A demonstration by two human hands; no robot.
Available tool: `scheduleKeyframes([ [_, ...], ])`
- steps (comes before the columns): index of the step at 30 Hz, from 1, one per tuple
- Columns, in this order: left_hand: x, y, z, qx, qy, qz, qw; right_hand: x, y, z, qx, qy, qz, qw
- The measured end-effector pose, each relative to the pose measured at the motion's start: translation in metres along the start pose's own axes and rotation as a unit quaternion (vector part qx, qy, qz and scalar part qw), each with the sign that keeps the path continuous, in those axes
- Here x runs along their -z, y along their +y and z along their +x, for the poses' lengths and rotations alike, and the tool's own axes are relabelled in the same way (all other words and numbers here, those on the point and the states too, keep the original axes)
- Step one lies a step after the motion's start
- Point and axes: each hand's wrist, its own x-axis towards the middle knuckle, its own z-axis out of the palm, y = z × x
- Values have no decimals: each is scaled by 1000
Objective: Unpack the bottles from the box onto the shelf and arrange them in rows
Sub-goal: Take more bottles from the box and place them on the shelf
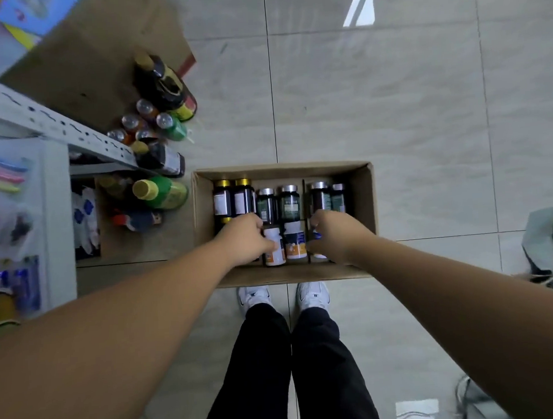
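Pale floor tiles [393, 119] are seen beneath an open cardboard box [364, 203], which is set just ahead of two white shoes [254, 298]. Dark bottles [289, 203] are stood upright along its far side. At the near side, an orange-labelled white bottle [274, 247] is gripped by the curled fingers of the left hand [242, 238]. A blue-labelled bottle [317, 236], mostly hidden, is clasped by the right hand [336, 234]. A third white bottle [295, 240] is stood between them. At left a metal shelf [49, 117] is seen, with assorted bottles [161, 193] beside it.
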Motion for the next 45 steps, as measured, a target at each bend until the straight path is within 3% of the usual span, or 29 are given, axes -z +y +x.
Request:
scheduleKeyframes([
  [4, -4, -2, 54, -38, 62, 34, 997, -12, -4, 47, 2, 45, 19, 999],
  [8, 7, 3, 98, -120, 122, 235, 957, -13, -10, 93, 11, 74, 12, 997],
  [11, 1, -7, 123, -137, 126, 317, 930, -21, -13, 124, -1, 88, -9, 996],
  [16, -24, -15, 137, -149, 171, 326, 918, -47, -19, 147, -20, 106, -82, 991],
  [21, -30, -16, 127, -132, 150, 331, 922, -56, -18, 149, -47, 82, -52, 994],
  [25, -22, -18, 109, -159, 179, 297, 924, -43, -18, 123, -32, 109, 22, 993],
  [28, -5, -11, 85, -182, 200, 260, 927, -23, -17, 97, -22, 111, 28, 993],
  [31, 20, 2, 48, -196, 170, 189, 947, 6, -29, 59, 19, 84, 43, 995],
  [36, 107, 45, -45, -201, 158, 136, 957, 99, -81, -19, 103, 84, 4, 991],
  [41, 220, 95, -178, -202, 225, 108, 947, 230, -172, -110, 179, 116, -41, 976],
  [45, 294, 122, -310, -183, 305, 123, 926, 319, -260, -204, 275, 157, -104, 943],
])
